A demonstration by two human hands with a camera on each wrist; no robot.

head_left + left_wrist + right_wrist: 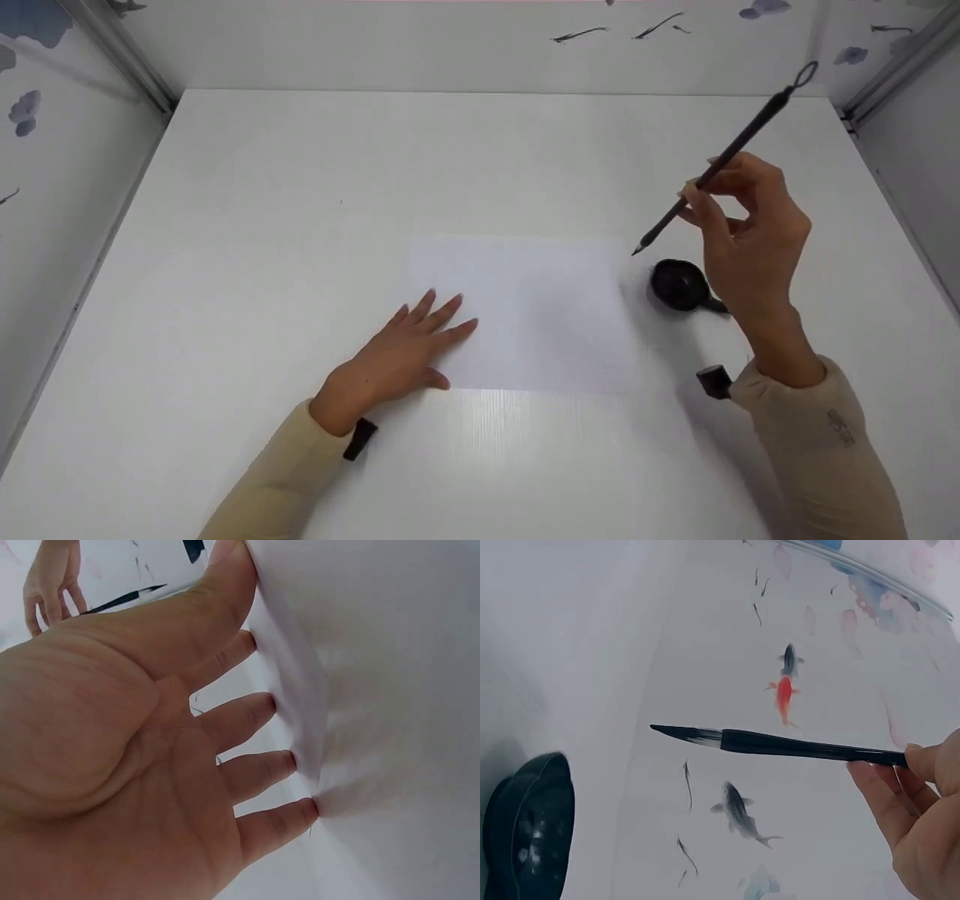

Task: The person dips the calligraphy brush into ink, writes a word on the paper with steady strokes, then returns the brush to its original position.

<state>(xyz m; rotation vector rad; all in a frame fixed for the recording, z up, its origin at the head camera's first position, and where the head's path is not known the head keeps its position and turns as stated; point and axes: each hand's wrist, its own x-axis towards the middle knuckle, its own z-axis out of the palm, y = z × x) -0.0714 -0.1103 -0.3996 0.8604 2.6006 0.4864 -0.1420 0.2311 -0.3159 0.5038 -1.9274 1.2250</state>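
Note:
My right hand [757,232] pinches a dark writing brush [739,146] by its handle, raised above the table with its tip slanting down to the left. In the right wrist view the bristles of the brush [686,734] are black at the point and paler near the handle. Just below the tip stands a small black dish [679,285] with a short handle. A white sheet of paper [540,315] lies flat on the table. On its left edge rests my left hand [397,352], fingers spread, and the left wrist view shows those fingertips [285,761] touching the sheet.
The white table [247,225] has upright panels along its back and sides. Fish and flowers decorate the back panel [420,45]. Metal posts [124,56] stand at the corners. A small black camera piece [714,381] sits at the right sleeve, another [361,439] at the left.

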